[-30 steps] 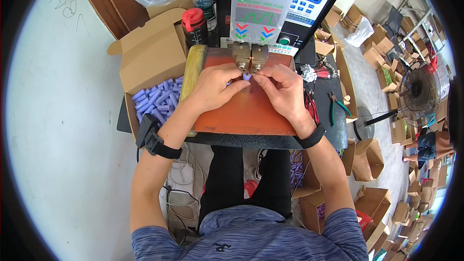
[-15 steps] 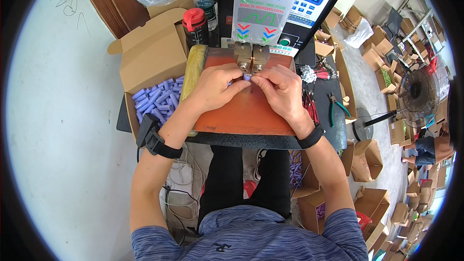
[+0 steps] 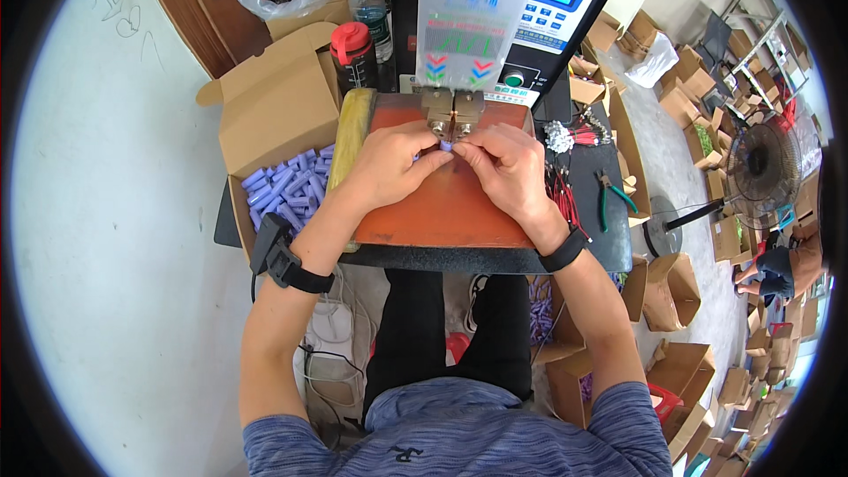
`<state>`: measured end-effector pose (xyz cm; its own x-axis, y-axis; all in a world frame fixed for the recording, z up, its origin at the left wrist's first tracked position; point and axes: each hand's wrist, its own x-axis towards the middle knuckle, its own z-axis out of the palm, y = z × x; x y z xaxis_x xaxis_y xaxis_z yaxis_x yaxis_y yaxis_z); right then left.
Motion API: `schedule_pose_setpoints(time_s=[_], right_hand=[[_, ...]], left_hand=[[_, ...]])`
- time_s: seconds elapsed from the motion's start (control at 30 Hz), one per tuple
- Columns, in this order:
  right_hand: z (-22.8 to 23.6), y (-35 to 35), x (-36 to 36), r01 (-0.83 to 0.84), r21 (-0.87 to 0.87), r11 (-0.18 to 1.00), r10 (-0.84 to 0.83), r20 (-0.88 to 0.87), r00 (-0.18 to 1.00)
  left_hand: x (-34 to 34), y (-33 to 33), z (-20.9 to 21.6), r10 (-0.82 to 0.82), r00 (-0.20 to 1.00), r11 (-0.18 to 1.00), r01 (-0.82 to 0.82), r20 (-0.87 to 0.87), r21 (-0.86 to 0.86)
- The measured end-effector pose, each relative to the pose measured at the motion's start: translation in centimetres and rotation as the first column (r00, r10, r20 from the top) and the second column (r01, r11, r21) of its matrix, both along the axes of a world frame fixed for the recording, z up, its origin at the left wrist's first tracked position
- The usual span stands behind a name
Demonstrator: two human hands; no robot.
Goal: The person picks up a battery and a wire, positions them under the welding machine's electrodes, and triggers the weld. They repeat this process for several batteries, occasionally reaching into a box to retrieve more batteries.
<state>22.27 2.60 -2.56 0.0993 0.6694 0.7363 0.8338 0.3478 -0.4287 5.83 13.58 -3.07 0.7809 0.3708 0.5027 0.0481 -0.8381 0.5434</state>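
Hands, two of them, meet just below the machine's (image 3: pixel 464 26) pair of metal blocks (image 3: pixel 439 106). We see one small purple cylinder (image 3: pixel 446 147) between the fingertips, over the far part of the orange-brown board (image 3: pixel 442 212). The left hand (image 3: pixel 397 161) has thumb and index finger drawn together on it from the left. A second bit of purple shows behind those fingers; whether it belongs to the same cylinder, we cannot tell. The right hand (image 3: pixel 505 168) has thumb and forefinger pinched tight at the cylinder's right side, but we cannot tell what, if anything, lies between their tips. We count two black bands, one on each wrist, the left one (image 3: pixel 305 274) carrying a bulky black piece.

Left of the board lie one long yellow bundle (image 3: pixel 355 137) and one cardboard box (image 3: pixel 274 106) of purple cylinders (image 3: pixel 291 185), too many and too overlapped for us to count. Behind them stand two bottles: one dark with a red lid (image 3: pixel 353 57), one clear (image 3: pixel 371 13). On the right we find one pair of green-handled pliers (image 3: pixel 606 201) near a cluster of red wires (image 3: pixel 565 199). Farther off are one standing fan (image 3: pixel 764 163) and one other person (image 3: pixel 779 269).
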Motion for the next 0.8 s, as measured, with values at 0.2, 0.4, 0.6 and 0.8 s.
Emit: schedule_pose_setpoints(time_s=[0.2, 0.4, 0.6, 0.8], right_hand=[[0.9, -0.7, 0.4, 0.077, -0.034, 0.996, -0.078, -0.006, 0.997], [-0.1, -0.4, 0.2, 0.069, -0.031, 0.997, -0.073, -0.131, 0.989], [-0.9, -0.7, 1.0, 0.076, 0.001, 0.997, -0.075, -0.087, 0.993], [-0.3, -1.0, 1.0, 0.006, -0.137, 0.991, -0.022, -0.112, 0.993]], left_hand=[[0.9, 0.1, -0.1, -0.013, 1.0, 1.0, 0.013, 0.023, 0.0], [0.5, -0.8, -0.2, 0.171, 0.945, 0.951, -0.084, 0.28, -0.297], [0.5, 0.0, -0.2, 0.093, 0.977, 0.981, -0.056, 0.194, -0.185], [0.5, -0.5, 0.4, 0.096, 0.993, 0.992, -0.09, 0.069, -0.092]])
